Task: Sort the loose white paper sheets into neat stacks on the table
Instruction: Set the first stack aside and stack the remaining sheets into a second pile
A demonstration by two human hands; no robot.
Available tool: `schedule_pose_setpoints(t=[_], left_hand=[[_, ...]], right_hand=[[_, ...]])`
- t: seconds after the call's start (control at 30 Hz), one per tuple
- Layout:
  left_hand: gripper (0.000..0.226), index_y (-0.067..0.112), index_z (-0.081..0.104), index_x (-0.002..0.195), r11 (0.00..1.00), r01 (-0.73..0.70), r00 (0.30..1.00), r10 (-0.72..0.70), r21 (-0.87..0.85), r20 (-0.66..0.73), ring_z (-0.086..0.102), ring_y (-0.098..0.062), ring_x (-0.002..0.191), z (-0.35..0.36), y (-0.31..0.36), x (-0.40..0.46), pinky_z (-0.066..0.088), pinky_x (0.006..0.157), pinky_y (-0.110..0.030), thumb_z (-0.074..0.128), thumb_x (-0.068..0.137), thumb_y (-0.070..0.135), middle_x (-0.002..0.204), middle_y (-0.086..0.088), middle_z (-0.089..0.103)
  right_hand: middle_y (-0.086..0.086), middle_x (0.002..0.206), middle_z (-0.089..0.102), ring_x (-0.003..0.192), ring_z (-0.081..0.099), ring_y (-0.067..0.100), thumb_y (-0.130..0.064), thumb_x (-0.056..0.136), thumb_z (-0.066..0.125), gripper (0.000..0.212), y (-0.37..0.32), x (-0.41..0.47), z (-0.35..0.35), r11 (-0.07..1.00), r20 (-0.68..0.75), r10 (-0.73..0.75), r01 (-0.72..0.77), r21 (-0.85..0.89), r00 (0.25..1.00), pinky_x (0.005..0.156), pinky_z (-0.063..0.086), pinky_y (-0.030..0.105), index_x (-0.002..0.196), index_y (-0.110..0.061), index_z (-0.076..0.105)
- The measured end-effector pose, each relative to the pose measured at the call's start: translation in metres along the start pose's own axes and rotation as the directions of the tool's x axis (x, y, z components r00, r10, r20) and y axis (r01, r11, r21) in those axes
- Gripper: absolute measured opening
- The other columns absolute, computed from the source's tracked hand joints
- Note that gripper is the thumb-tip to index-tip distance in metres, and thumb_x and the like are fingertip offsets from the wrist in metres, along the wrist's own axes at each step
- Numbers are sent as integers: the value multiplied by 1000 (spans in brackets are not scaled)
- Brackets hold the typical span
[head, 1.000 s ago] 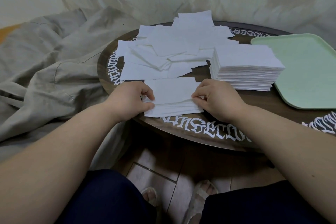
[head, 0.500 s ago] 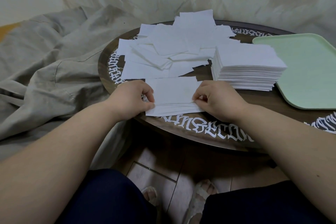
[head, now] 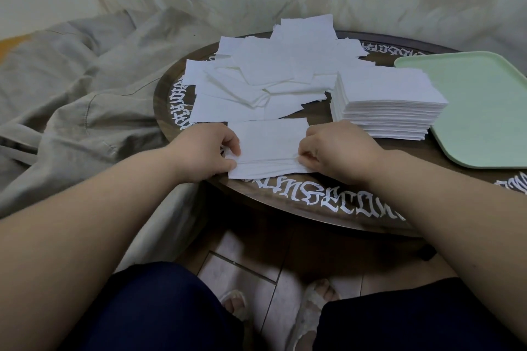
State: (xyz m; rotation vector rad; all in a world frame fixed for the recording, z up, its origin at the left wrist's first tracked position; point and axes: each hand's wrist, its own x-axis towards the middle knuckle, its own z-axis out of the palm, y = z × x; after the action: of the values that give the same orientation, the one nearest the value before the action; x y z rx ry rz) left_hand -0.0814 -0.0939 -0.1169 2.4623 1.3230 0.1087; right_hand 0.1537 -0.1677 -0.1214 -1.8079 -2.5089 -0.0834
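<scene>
Setting: round dark counter [head: 285, 202] with white lettering round its rim, pale wrinkled cloth hung behind, grey bedding [head: 71, 94] crumpled at 9 o'clock.
Small stack: a thin pile of white sheets [head: 269, 145] at 6 o'clock on the counter, right at the near rim; its near edge looks slightly fanned, not yet square.
Left hand [head: 205, 151]: curled over the small stack's left short end, thumb and fingers pinching the sheets there.
Right hand [head: 333, 151]: curled over the right short end, fingertips pinching the edges likewise.
Key relation: the small stack's long axis runs 9 to 3 o'clock, straight between the two hands, so each hand has one short end and neither is nearer; squaring it would mean pushing the ends inward along that axis.
Tall stack [head: 390, 102]: neat and thick, at 2 o'clock from the hands, just beside the right hand, near a tray.
Loose sheets [head: 271, 74]: a jumbled heap at 12 o'clock, overlapping at all angles, still unsorted.
Tray [head: 479, 111]: pale green, at 3 o'clock on the counter.
Progress: partway by my reckoning, with the heap still large.
</scene>
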Motion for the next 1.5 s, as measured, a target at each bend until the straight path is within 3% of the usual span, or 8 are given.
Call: schedule_pose_setpoints(t=[0.17,0.47,0.87,1.0,1.13,1.23,1.4,1.5], left_hand=[[25,25,67,99,999,43,999,-43,-2,-32,58,-13,100,1,2,0,44,89,-29,73,75,25,108,5,65],[28,26,69,99,997,46,991,-54,-63,-123,59,-12,97,7,5,-7,44,88,-28,76,73,32,102,6,65],[13,20,74,93,998,10,975,-23,-61,-220,61,-13,83,6,4,-4,45,78,-27,64,87,25,92,5,72],[8,23,73,89,996,13,972,-32,-87,-231,62,-15,84,7,-1,-2,47,79,-31,66,84,23,89,5,70],[6,17,71,87,997,4,916,-34,-75,-400,60,-18,79,4,0,-2,46,76,-31,67,82,15,82,2,67],[4,11,67,82,996,-55,865,11,-73,-501,60,-22,77,2,3,0,46,75,-34,67,80,8,82,-3,67],[5,11,67,84,998,-56,957,49,-19,-287,62,-19,82,10,-4,-2,44,77,-28,66,81,8,88,-1,67],[8,13,68,86,998,-48,966,36,-41,-256,60,-13,80,9,-5,-6,42,76,-21,68,79,10,89,3,67]], right_hand=[[-1,92,61,82,58,23,-30,91,50,23,0,-2,6,984,-71,91,-79,159,993,70,48,35,91,-17,70],[-4,89,65,80,58,14,-22,87,59,14,2,0,7,857,-61,270,-211,470,961,75,46,31,84,-15,71],[-21,75,52,67,48,-6,-34,83,68,12,1,1,6,830,-102,279,-186,526,955,63,35,17,85,-24,61],[-7,90,61,72,46,5,-28,85,66,17,1,2,8,901,-125,203,-135,413,971,69,32,22,97,-16,67],[3,89,69,78,62,18,-16,87,63,12,2,3,9,923,-298,196,-73,377,934,70,43,26,92,-11,72],[4,87,71,67,57,9,-13,80,65,9,4,-1,6,947,-463,133,25,320,877,66,49,26,82,-10,73],[0,85,69,78,64,24,-17,86,64,7,4,-10,11,958,-171,93,-42,283,981,64,40,27,89,-16,71],[-3,89,69,83,63,20,-22,87,62,11,6,-9,10,947,-151,117,-64,316,982,70,47,31,92,-18,71]])
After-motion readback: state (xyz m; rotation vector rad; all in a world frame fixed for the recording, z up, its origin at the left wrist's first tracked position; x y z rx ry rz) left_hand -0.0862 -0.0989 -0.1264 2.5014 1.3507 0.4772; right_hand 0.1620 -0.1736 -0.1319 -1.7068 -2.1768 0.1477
